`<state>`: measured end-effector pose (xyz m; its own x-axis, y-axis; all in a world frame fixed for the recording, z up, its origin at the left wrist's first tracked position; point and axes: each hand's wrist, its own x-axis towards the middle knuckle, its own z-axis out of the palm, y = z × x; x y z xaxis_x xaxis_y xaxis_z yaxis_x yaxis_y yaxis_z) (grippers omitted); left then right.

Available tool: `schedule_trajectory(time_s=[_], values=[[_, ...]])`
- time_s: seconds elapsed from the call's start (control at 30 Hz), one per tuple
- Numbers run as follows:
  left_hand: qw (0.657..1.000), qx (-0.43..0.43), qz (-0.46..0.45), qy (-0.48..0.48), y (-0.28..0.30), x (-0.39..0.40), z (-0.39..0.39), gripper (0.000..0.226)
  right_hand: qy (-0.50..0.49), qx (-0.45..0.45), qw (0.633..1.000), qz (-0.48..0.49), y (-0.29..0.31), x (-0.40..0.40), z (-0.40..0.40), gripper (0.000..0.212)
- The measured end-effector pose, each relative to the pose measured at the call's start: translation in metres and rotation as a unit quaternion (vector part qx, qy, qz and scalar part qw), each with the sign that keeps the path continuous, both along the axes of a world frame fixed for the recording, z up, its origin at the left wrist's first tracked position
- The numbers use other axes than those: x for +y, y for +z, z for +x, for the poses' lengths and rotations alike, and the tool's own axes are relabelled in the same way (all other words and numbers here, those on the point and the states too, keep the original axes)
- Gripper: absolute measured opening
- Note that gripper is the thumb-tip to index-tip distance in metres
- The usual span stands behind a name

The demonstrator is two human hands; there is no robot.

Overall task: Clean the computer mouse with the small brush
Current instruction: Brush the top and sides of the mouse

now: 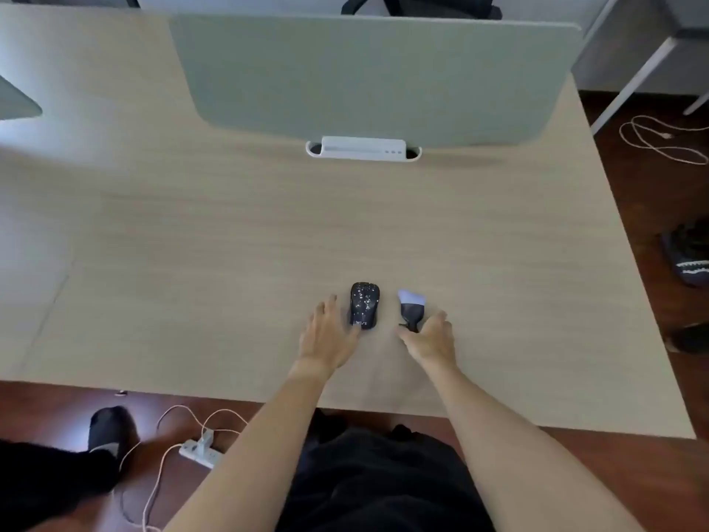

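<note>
A black computer mouse (364, 304) speckled with pale flecks lies on the light wooden desk (230, 243), near its front edge. My left hand (327, 335) rests flat beside the mouse's left side, fingers spread, thumb touching its near end. To the right lies a small brush (411, 307) with a dark body and pale lilac bristles pointing away from me. My right hand (431, 337) is just behind the brush, its fingers curved around the handle end and touching it; the brush still lies on the desk.
A grey-green divider panel (376, 74) stands across the back of the desk with a white socket box (363, 148) at its foot. On the floor below are a power strip (201, 451) with cables, and another person's dark-socked foot (109, 428).
</note>
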<state>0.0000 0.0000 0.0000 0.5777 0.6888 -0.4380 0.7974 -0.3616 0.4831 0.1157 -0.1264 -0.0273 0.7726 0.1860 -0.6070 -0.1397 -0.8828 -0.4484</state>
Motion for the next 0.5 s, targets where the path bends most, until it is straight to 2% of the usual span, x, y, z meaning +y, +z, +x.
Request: schedule_trajectory(time_s=[0.1, 0.2, 0.37, 0.5], values=[[0.996, -0.035, -0.039, 0.068, -0.008, 0.001, 0.013, 0.086, 0.029, -0.037, 0.999, -0.028, 0.0, 0.005, -0.003, 0.045], [0.998, -0.029, -0.031, 0.054, -0.014, -0.001, 0.027, 0.094, 0.002, -0.044, 0.999, -0.006, -0.006, 0.004, -0.005, 0.027], [1.0, -0.026, 0.007, -0.012, -0.026, -0.001, 0.038, 0.081, -0.057, -0.085, 0.99, 0.095, 0.005, 0.002, -0.002, 0.017], [0.997, -0.045, 0.024, -0.056, -0.031, 0.008, 0.032, 0.063, -0.066, -0.128, 0.982, 0.125, 0.013, 0.005, 0.002, 0.019]])
